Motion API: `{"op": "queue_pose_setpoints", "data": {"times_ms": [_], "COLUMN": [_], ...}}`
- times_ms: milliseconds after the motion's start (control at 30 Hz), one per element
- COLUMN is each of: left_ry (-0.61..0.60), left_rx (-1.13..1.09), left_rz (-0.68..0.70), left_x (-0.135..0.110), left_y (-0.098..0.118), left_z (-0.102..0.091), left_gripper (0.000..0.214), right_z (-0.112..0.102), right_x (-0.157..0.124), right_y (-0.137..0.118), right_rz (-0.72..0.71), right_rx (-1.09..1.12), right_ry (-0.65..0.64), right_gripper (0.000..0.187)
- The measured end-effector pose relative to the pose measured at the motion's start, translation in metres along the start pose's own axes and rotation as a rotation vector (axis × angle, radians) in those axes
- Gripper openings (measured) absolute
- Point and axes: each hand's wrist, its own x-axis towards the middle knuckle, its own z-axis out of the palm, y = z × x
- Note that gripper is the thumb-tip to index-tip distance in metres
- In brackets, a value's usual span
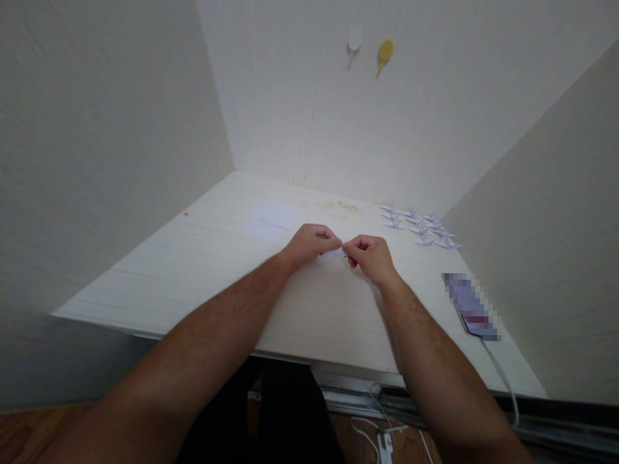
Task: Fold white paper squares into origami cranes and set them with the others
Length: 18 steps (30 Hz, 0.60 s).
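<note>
A small white piece of folded paper [333,256] is held between my two hands, just above the middle of the white table. My left hand [315,243] pinches its left side, thumb and forefinger pressed together. From the right, my right hand [368,255] grips the other end, with thumb and fingertips almost meeting those of the left. The fingers cover part of the paper, so its full shape cannot be made out.
White paper sheets [275,218] lie at the left back of the table [217,277]. Several folded paper cranes [420,227] stand in rows at the back right. A phone [470,306] with a cable [503,370] lies near the right wall. Two hooks [385,50] hang on the back wall.
</note>
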Motion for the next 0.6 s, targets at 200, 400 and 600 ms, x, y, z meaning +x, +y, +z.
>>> {"op": "queue_pose_setpoints", "data": {"times_ms": [200, 400, 600], "left_ry": [0.061, 0.068, 0.334], "left_rx": [0.004, 0.028, -0.063], "left_rz": [0.005, 0.021, -0.003], "left_x": [0.001, 0.004, 0.014], "left_y": [0.000, -0.002, -0.012], "left_z": [0.001, 0.000, -0.028], "left_gripper": [0.019, 0.019, 0.016], "right_z": [0.002, 0.002, -0.014], "right_x": [0.000, 0.002, 0.006], "right_y": [-0.002, 0.003, 0.007], "right_rz": [-0.008, -0.011, 0.031], "right_rx": [-0.046, -0.077, -0.046], "right_ry": [0.007, -0.022, 0.123], "right_gripper": [0.021, 0.022, 0.020]}}
